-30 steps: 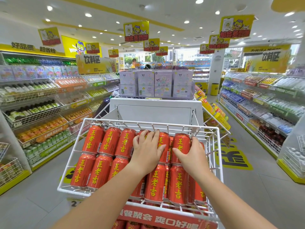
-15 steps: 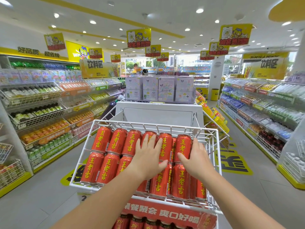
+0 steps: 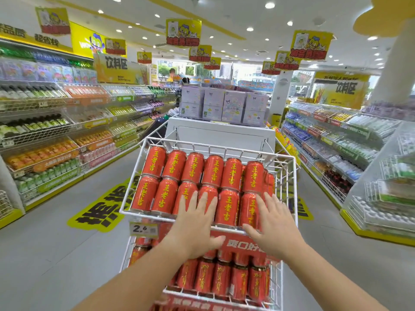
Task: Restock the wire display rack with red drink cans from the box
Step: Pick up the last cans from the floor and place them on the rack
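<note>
1. Left hand (image 3: 197, 223) is laid flat, fingers straight and spread, on the front row of cans (image 3: 226, 207).
2. Right hand (image 3: 272, 227) is laid likewise, fingers straight, just beside it on the same row.
3. Cans are packed on their sides in two rows in the rack's (image 3: 285, 176) top basket.
4. Lower cans (image 3: 221, 281) are stood upright in the tier below, under a red banner (image 3: 238, 243).

Grey floor (image 3: 56, 254), stocked shelves (image 3: 45, 131), bright ceiling spotlights (image 3: 269, 5).
</note>
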### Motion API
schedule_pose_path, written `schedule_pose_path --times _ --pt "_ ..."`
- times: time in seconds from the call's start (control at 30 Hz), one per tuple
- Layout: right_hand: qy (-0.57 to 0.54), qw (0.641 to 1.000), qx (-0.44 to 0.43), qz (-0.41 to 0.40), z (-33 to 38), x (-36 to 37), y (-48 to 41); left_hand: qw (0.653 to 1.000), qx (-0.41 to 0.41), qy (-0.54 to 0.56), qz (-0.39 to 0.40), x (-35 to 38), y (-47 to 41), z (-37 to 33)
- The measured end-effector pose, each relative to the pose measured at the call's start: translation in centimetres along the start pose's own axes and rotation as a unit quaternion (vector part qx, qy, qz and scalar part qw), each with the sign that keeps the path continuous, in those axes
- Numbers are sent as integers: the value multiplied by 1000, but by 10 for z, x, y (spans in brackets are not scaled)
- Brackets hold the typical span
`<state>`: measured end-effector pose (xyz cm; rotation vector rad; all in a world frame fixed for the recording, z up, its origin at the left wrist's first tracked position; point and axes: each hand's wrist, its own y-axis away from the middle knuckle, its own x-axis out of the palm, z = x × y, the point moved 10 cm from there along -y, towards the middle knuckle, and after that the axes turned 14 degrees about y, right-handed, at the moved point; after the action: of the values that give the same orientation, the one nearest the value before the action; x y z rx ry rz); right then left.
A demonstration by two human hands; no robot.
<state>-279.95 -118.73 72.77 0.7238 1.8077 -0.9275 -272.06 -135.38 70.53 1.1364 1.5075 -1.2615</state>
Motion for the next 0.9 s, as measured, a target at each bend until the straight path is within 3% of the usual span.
schedule_pose_path --times 0.47,0.9 --pt "11 998 -25 58 -2 83 155 996 43 -1 83 108 105 -66" --pt "-32 969 -40 242 -28 301 303 966 62 -1 250 330 158 -140"
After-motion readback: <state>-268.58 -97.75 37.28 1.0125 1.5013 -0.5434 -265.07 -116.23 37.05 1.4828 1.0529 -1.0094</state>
